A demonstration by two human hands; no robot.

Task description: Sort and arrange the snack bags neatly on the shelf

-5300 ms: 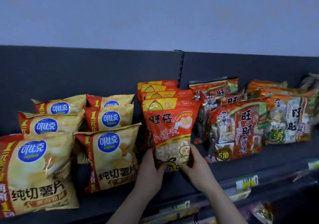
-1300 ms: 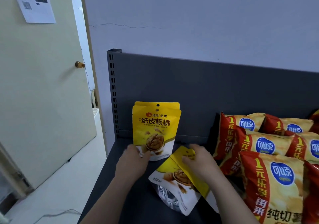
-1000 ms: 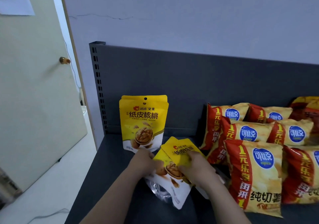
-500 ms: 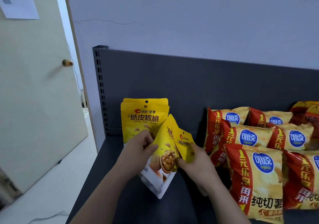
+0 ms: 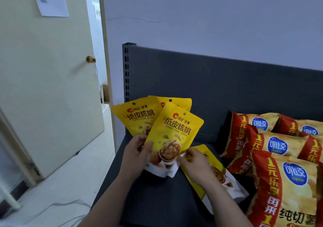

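Both hands work the yellow walnut pouches at the left end of the dark shelf [image 5: 157,200].

Nearest, the right hand [image 5: 195,164] lies over a flat pouch [image 5: 225,181] on the shelf. Its fingers curl where that pouch's top meets the front pouch [image 5: 174,134]; which one its grip has, I cannot tell. The left hand [image 5: 138,154] holds the front pouch by its lower left edge, thumb on the face, keeping it upright and tilted. Two more pouches [image 5: 138,118] stand fanned behind it. Chip bags [image 5: 283,186] are stacked just right. Behind is the grey back panel [image 5: 227,87], with a door [image 5: 43,69] at left.
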